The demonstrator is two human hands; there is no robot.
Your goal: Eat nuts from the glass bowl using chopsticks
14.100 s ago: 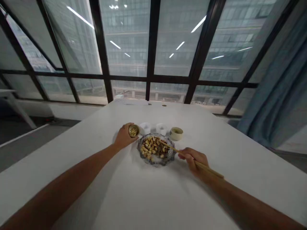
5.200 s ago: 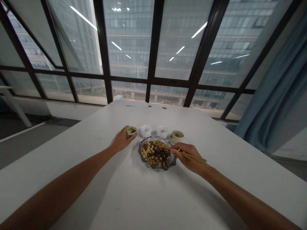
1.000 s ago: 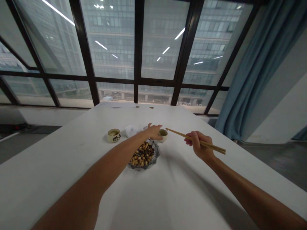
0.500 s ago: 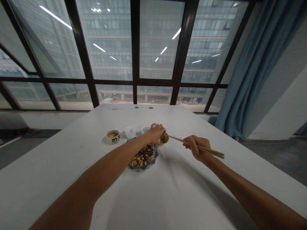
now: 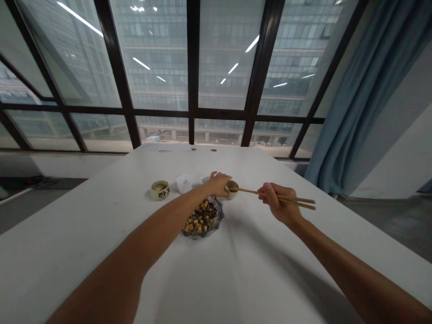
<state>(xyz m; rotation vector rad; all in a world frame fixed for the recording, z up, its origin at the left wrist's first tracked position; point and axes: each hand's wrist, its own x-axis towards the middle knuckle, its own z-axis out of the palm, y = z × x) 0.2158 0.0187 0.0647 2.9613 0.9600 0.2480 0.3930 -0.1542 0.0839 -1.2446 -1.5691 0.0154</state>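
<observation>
My left hand (image 5: pixel 219 183) reaches across the table and is closed around the side of a small cup (image 5: pixel 232 185), whose mouth tilts toward me. My right hand (image 5: pixel 279 202) grips a pair of wooden chopsticks (image 5: pixel 249 191). Their tips reach into the mouth of the cup; whether they pinch anything there is too small to tell. Below my left wrist lies a dish (image 5: pixel 220 219) with a dark, crinkled lining. Nuts (image 5: pixel 199 222) and dark seeds (image 5: pixel 209 208) fill it, partly hidden by my left forearm.
A cream cup with black lettering (image 5: pixel 160 191) stands left of the dish. Two small white containers (image 5: pixel 184 184) sit behind my left forearm, one largely covered. Papers (image 5: pixel 168 147) and a brown round spot (image 5: pixel 213 150) lie at the table's far edge, below the windows.
The chopsticks now lie flatter, with their rear ends spread wider, and their tips have moved into the cup's mouth. My left hand still has the cup. The view has shifted slightly.
</observation>
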